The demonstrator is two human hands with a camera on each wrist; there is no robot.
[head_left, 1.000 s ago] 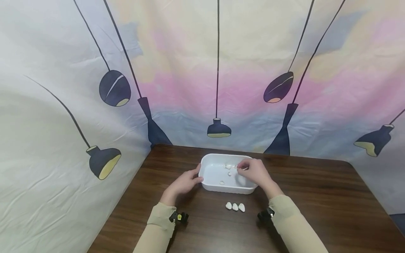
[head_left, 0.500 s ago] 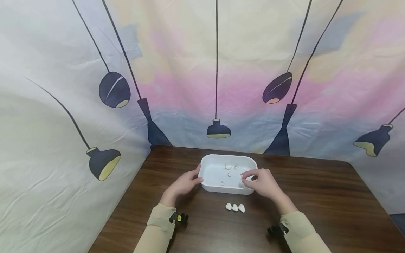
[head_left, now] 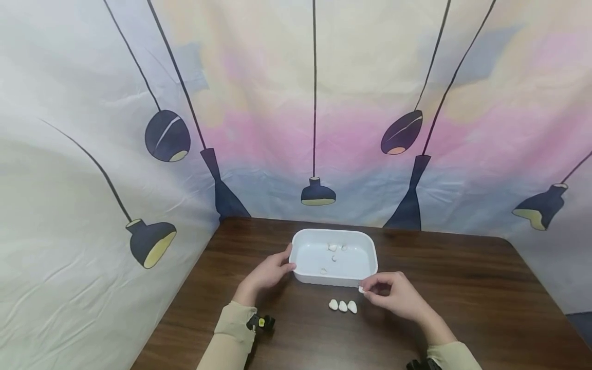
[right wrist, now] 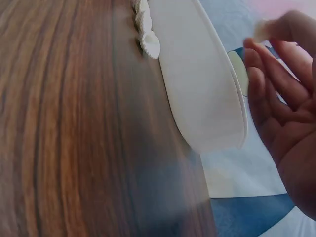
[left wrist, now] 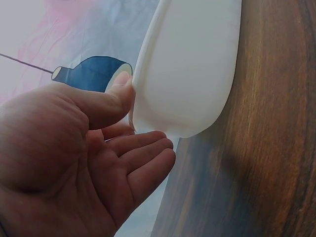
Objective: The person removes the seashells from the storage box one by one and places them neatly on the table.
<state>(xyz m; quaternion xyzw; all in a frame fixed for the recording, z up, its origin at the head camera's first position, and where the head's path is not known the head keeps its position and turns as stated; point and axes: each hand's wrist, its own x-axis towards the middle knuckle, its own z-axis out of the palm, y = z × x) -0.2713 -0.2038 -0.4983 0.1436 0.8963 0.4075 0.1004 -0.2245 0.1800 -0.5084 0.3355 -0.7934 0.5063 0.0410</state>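
In the head view a white plastic tray (head_left: pixel 333 280) stands on the table. My left hand (head_left: pixel 264 273) holds its left end, thumb and fingers at the rim; the left wrist view shows the thumb (left wrist: pixel 121 94) against that end. Between thumb and forefinger my right hand (head_left: pixel 401 297) pinches a small white seashell (head_left: pixel 362 290), just off the tray's front right corner. Three white seashells (head_left: pixel 343 306) lie in a row in front of the tray. Several more shells (head_left: pixel 332 247) lie scattered inside it. The right wrist view shows the pinched shell (right wrist: pixel 261 30) blurred.
The dark wooden table (head_left: pixel 462 298) extends around the tray. Behind it hangs a cloth backdrop (head_left: pixel 277 103) printed with lamps. A small black camera (head_left: pixel 261 322) sits on the left wrist.
My right hand has picked a shell out of the tray and carried it over the front right rim toward the row. My left hand has stayed on the tray's left end.
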